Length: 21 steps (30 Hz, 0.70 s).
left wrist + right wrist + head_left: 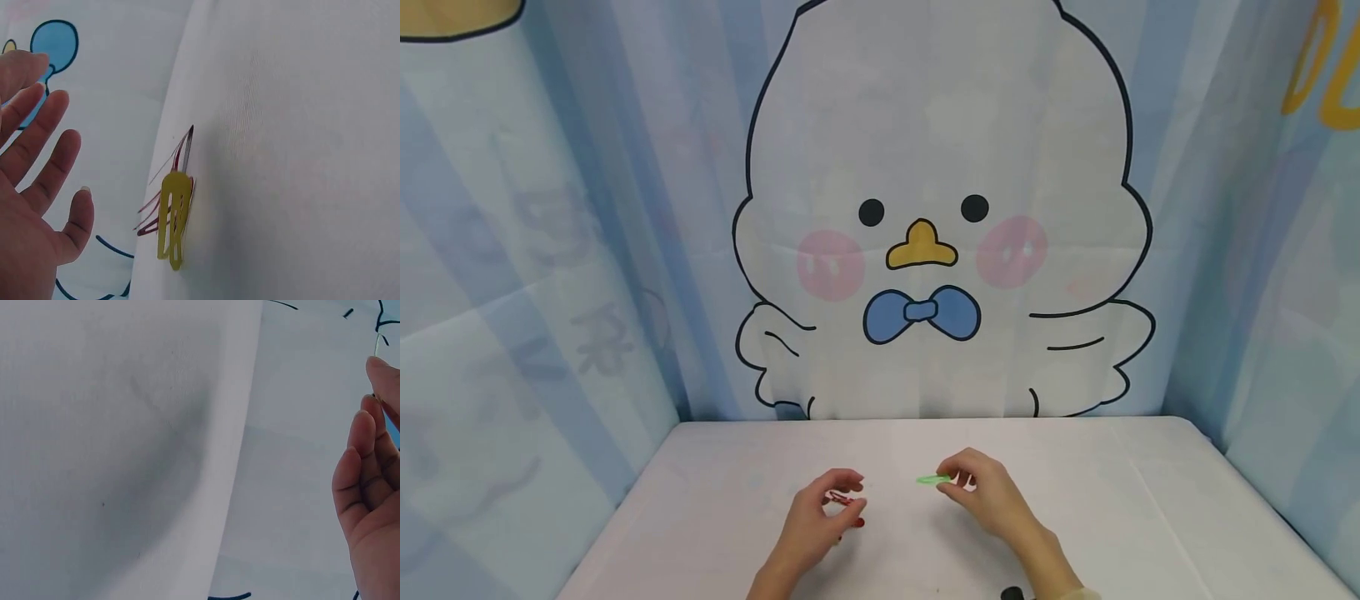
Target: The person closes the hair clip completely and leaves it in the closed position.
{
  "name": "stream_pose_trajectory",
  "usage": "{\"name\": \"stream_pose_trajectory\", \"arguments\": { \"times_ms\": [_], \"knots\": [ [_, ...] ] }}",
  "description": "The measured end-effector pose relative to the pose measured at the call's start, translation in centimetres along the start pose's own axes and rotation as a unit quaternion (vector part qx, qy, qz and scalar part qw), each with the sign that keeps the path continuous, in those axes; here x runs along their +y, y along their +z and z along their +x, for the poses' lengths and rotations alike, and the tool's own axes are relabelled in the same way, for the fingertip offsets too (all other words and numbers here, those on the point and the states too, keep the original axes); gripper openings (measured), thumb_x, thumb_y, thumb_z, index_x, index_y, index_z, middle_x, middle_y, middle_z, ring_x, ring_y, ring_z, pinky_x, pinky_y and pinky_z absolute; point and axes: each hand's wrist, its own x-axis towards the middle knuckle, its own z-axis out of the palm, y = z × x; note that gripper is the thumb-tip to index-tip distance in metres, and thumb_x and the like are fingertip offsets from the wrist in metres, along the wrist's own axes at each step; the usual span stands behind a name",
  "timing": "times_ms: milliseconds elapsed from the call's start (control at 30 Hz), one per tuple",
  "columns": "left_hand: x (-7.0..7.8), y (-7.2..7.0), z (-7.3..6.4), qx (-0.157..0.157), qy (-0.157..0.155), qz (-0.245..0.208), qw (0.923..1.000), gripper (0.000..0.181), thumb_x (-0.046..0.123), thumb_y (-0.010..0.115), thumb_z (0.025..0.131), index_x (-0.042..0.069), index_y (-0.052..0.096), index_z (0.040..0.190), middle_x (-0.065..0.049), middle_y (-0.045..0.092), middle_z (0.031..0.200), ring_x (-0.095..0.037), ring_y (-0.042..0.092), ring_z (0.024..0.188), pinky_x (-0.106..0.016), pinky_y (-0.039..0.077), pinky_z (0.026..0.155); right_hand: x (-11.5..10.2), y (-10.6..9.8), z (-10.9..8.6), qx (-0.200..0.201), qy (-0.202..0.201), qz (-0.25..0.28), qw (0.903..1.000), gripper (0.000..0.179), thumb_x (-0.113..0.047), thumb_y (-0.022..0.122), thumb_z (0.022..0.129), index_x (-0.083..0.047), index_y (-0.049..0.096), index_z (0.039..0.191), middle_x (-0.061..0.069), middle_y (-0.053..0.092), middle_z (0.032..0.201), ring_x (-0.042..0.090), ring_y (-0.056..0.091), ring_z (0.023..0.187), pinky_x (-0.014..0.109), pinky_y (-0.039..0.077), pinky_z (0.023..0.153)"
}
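My right hand (988, 492) is raised over the table and pinches one end of a light green snap hair clip (931, 480); the clip points left. In the right wrist view only its thin edge (377, 345) shows past the fingertips. My left hand (820, 517) hovers with its fingers spread and nothing gripped, as the left wrist view shows. Dark red hair clips (841, 499) appear between its thumb and fingers in the head view. In the left wrist view a yellow snap hair clip (166, 215) lies over several dark red clips (149, 229) on the table.
A white cloth covers the table (1075, 467). At the near edge, beside the right forearm, is a small black object (1012, 593). Behind stands a curtain (940, 150) printed with a white bird, and more curtain hangs along both sides.
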Motion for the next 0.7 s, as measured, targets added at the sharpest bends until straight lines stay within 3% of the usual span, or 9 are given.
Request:
{"name": "stream_pose_trajectory", "arguments": {
  "times_ms": [200, 433, 700],
  "knots": [
    [-0.6, -1.4, -0.3, 0.002, -0.028, 0.012, 0.9995, 0.024, 0.017, 0.074, 0.092, 0.011, 0.068, 0.114, -0.005, 0.069, 0.105, -0.027, 0.061, 0.101, -0.057, 0.043, 0.087, 1.0, -0.5, 0.2, -0.001, 0.019, -0.013, 0.9997, 0.021, 0.001, 0.082, 0.080, -0.013, 0.072, 0.091, -0.008, 0.064, 0.087, 0.004, 0.055, 0.072, 0.029, 0.049, 0.066],
    [-1.2, -2.4, -0.8, 0.019, -0.056, 0.033, 0.9977, 0.024, 0.023, 0.076, 0.091, 0.014, 0.069, 0.112, 0.002, 0.070, 0.106, -0.025, 0.059, 0.104, -0.051, 0.043, 0.086, 1.8, -1.1, 0.2, -0.001, 0.061, -0.025, 0.9978, 0.020, 0.001, 0.082, 0.080, -0.013, 0.071, 0.091, -0.008, 0.064, 0.088, 0.006, 0.055, 0.073, 0.027, 0.049, 0.066],
    [-1.9, -3.3, -1.1, 0.032, -0.069, 0.043, 0.9962, 0.023, 0.020, 0.076, 0.091, 0.014, 0.070, 0.112, 0.006, 0.069, 0.103, -0.021, 0.059, 0.102, -0.050, 0.044, 0.087, 2.6, -1.7, 0.4, -0.002, 0.079, -0.034, 0.9963, 0.020, 0.001, 0.081, 0.080, -0.011, 0.072, 0.092, -0.007, 0.064, 0.088, 0.007, 0.055, 0.073, 0.027, 0.049, 0.067]
  ]
}}
